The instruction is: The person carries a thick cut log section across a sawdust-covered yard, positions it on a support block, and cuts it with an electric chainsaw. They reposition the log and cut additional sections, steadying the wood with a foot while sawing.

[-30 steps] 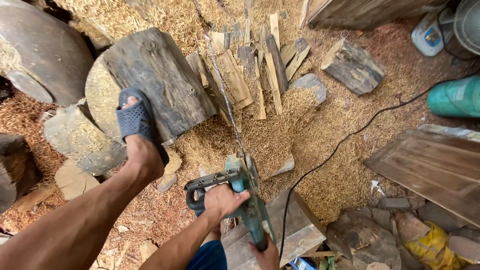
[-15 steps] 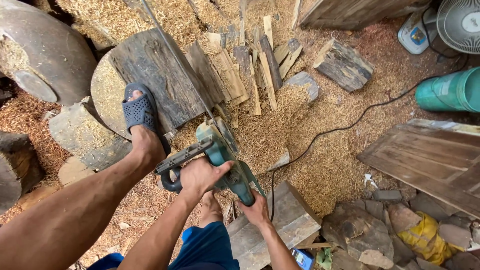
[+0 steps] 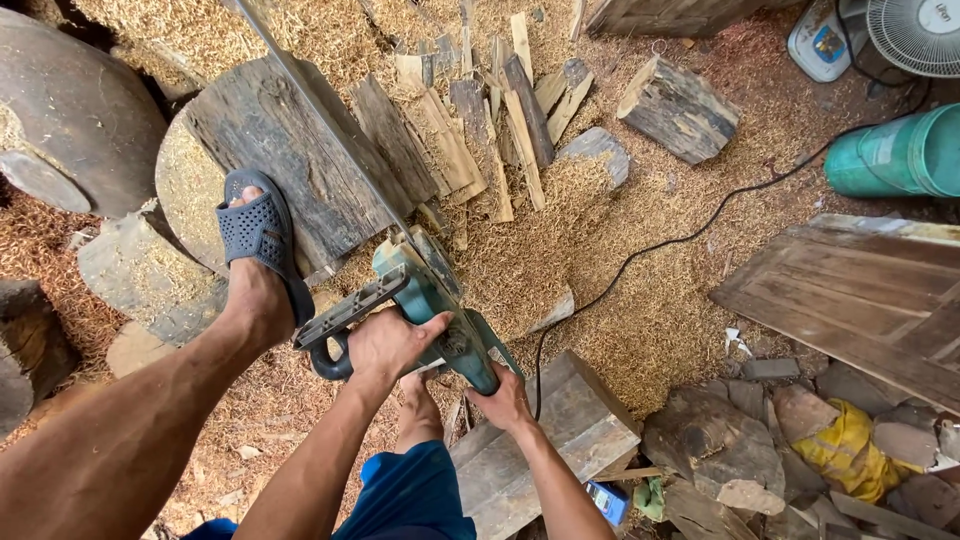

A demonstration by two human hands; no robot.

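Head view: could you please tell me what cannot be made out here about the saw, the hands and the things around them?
- Saw bar: its tip is cut off by the top edge.
- Left hand: its palm and fingers hide the front handle beneath.
- Right hand: it covers the rear grip, so any trigger is hidden.
- Cable: its far end runs behind the green drum.
- Fan: cut off by the top-right corner.
- Log: the sandalled foot hides part of it.

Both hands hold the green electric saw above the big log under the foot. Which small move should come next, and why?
Probably lower the bar of the electric saw onto the big log. The left hand grips the front handle, the right hand the rear, the foot pins the log, and the bar already lies along its top.
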